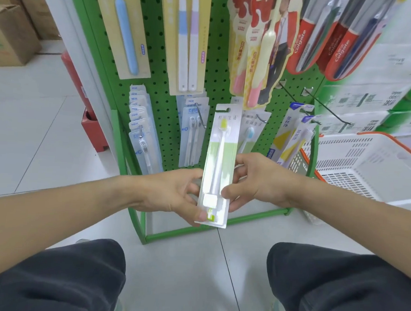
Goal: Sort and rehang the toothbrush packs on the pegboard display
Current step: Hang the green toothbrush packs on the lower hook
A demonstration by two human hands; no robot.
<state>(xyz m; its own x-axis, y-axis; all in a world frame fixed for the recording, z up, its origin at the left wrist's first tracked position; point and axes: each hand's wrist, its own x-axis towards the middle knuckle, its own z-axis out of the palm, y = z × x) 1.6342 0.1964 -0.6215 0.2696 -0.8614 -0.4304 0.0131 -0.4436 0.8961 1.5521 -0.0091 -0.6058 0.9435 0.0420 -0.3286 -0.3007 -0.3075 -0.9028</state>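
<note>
A toothbrush pack with a green-headed brush (220, 156) stands upright in front of the green pegboard (165, 100). My left hand (173, 196) pinches its lower left edge and my right hand (258, 180) grips its right edge. Behind it a matching pack with a blue-headed brush (250, 131) hangs on a peg. Several clear packs (141, 132) hang at the lower left, grey-brush packs (192, 130) beside them, and yellow-and-blue packs (291, 134) at the lower right. Taller packs fill the upper row, with red packs (327, 42) at the right.
A white basket with an orange rim (367, 160) stands to the right of the display. Two bare metal pegs (332, 110) stick out at the right. Cardboard boxes (9, 35) sit at the far left on the tiled floor. My knees are low in the view.
</note>
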